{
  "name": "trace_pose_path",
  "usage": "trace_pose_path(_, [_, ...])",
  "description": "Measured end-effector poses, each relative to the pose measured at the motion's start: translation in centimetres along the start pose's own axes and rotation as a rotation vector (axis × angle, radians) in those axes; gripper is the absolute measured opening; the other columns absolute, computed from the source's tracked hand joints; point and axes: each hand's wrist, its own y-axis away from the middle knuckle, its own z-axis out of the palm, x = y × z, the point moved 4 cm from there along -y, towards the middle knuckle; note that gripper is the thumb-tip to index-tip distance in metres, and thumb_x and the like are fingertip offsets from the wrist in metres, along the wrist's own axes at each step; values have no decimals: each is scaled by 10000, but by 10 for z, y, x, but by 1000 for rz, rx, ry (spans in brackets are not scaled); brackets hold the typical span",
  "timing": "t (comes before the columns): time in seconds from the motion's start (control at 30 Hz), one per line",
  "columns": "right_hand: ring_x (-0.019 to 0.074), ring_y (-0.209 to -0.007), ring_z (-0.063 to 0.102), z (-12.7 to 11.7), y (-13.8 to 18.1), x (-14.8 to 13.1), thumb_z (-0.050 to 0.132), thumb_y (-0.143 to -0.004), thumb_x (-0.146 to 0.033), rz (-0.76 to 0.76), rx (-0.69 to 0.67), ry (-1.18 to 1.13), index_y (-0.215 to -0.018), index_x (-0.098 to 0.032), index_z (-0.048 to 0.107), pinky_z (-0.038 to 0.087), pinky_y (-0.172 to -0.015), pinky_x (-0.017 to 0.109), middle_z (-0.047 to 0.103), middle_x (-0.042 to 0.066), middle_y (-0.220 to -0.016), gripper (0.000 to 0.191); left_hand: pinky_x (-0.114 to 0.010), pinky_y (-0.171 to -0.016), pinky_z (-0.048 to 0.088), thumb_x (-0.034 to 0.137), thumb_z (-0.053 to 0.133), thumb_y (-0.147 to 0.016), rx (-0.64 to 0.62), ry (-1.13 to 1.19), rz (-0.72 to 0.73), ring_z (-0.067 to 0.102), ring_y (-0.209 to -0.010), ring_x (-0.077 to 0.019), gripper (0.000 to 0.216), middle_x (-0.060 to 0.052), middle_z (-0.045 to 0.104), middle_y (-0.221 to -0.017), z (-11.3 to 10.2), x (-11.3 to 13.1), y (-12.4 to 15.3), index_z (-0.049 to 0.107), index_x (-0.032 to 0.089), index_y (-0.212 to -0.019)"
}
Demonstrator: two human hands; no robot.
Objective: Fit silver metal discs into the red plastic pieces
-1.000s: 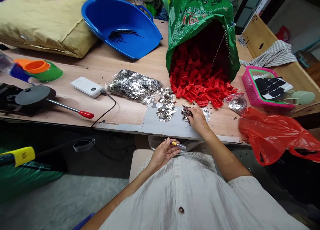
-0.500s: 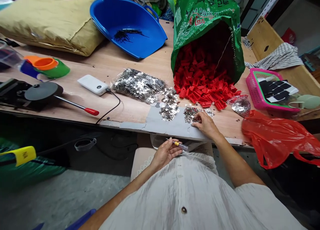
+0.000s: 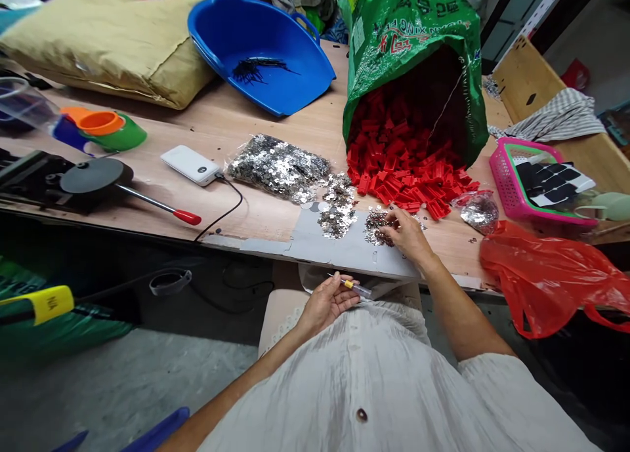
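My left hand (image 3: pixel 325 302) is held low in front of the shirt, palm up. Its fingers close on a slim screwdriver (image 3: pixel 355 287) with a clear handle and a yellow band; the thin tip points left. My right hand (image 3: pixel 409 237) reaches over the table edge to a pile of tiny metal pieces (image 3: pixel 377 227). Thumb and forefinger are curved with a gap between them, touching the pile's right side. Beside it to the left lies a heap of flat silver metal pieces (image 3: pixel 337 221). Both heaps rest on a grey sheet (image 3: pixel 315 242).
Red plastic parts (image 3: pixel 401 170) spill from a green sack (image 3: pixel 413 52) behind my right hand. A clear bag of silver pieces (image 3: pixel 280 168), a white power bank (image 3: pixel 191 164) and a red-tipped lever (image 3: pixel 187 216) stand leftward. A red plastic bag (image 3: pixel 551 268) overhangs the edge at right.
My right hand has moved slightly up and away across the pile of tiny pieces. The left hand keeps its hold on the screwdriver. The whole view has shifted slightly.
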Motion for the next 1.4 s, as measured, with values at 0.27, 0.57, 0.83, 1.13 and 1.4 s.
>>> trace_pose_path(0.27, [176,-786,606,-14,-9,-17,590,-898,-353,11,40,-87,-989,-208,628,494,-744,325,661,49,-960,175,-338,-767,594,347,585,-914,-25,-2,-5,723,-763,-181,238,-115,737,-944,-1,1,0,656,124,-872])
trace_pose_path(0.57, [309,-1194,454,64,-20,-72,774,-759,-325,-251,-275,268,-1388,-248,481,410,-1007,477,496,126,-1359,698,-338,-764,589,348,578,-918,-32,23,-1,720,-758,-183,246,-120,739,-932,-4,0,-1,657,117,-883])
trace_pose_path(0.83, [353,-1199,377,98,-30,-88,637,-831,-570,-301,-240,443,-1409,-283,470,402,-944,487,441,145,-1394,667,-341,-770,577,332,569,-923,-20,38,8,709,-742,-174,237,-115,737,-929,-7,4,0,657,119,-872])
trace_pose_path(1.13, [293,-1050,427,110,-40,-86,506,-953,-411,-380,-194,477,-1178,-209,616,407,-908,409,549,140,-1135,322,-345,-776,579,331,581,-917,-14,35,6,716,-741,-177,230,-117,738,-926,-7,5,0,655,117,-872])
trace_pose_path(1.4, [281,-1074,438,107,-43,-91,429,-990,-328,-260,-213,513,-1113,-218,606,471,-754,341,535,126,-1147,242,-339,-802,588,338,600,-908,-8,4,1,730,-773,-183,221,-110,749,-943,-9,6,-2,654,126,-881])
